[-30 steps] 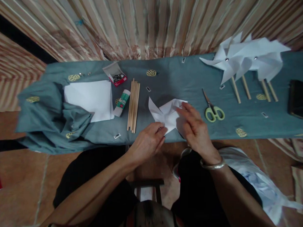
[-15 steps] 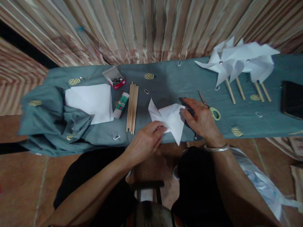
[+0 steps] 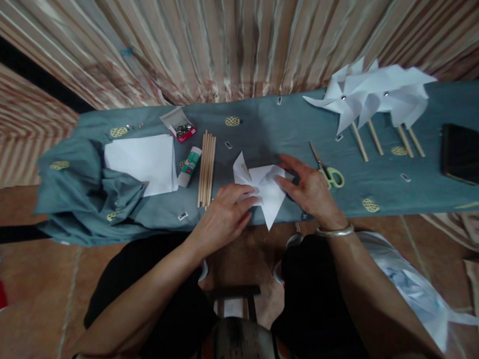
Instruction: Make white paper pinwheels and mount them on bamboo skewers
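A white paper pinwheel (image 3: 271, 197), partly folded, lies at the front of the cloth-covered table with one point sticking up and another toward me. My left hand (image 3: 227, 209) pinches its left side near the centre between thumb and fingers. At the right side, my right hand (image 3: 312, 191) has its thumb and fingers on a corner of the paper, bending it inward. What lies under the fingertips is partly hidden. Scissors (image 3: 329, 172) with yellow-green handles rest just beyond my right hand. Several wooden sticks (image 3: 207, 168) lie left of the pinwheel.
A glue stick (image 3: 189, 166), a stack of white paper (image 3: 141, 160) and an open box of metal pins (image 3: 182, 129) are on the left. Several finished pinwheels (image 3: 378, 95) on sticks lie at the back right, near a black phone (image 3: 462, 154). Bunched cloth (image 3: 78, 189) covers the left end.
The right corner of the paper has been bent inward under my right hand. My left hand has shifted slightly left, still on the pinwheel. The whole view has moved a little.
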The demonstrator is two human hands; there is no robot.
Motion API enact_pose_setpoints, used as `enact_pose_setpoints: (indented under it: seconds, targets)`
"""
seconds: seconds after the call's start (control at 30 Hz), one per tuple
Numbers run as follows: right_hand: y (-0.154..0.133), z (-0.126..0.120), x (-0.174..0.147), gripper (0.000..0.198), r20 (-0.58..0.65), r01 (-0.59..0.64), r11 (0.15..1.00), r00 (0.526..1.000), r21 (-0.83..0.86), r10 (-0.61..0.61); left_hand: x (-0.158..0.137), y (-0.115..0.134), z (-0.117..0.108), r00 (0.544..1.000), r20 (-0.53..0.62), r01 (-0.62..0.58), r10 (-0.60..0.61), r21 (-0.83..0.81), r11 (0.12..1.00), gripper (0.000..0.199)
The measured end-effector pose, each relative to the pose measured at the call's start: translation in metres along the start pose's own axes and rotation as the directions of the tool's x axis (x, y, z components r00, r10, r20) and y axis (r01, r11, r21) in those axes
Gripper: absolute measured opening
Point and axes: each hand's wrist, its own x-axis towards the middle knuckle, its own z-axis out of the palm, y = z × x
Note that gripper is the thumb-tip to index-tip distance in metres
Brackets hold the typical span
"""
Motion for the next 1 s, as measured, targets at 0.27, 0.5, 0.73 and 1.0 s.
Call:
enact_pose_setpoints:
  seconds: [0.27,0.5,0.73,1.0]
  targets:
    - [-0.003,-0.007,-0.007,0.041,-0.124,-0.227,0.973,0.967,-0.033,0.221,-0.002,0.009,0.012,0.996,-0.042,-0.083,0.083,0.016,0.996,0.028]
    - [-0.011,-0.012,-0.037,0.048,-0.015,-0.349,0.937,0.937,-0.021,0.349,0.003,0.012,0.017,0.996,0.041,-0.082,0.078,0.110,0.990,0.029]
    - [-0.007,-0.022,-0.042,0.046,0.060,-0.374,0.927,0.925,-0.016,0.374,0.012,0.015,0.020,0.987,0.157,-0.052,0.016,0.228,0.972,0.021]
    - [-0.003,-0.022,-0.044,0.041,0.063,-0.368,0.929,0.927,-0.026,0.369,0.015,0.014,0.025,0.987,0.158,-0.025,-0.014,0.241,0.970,0.014]
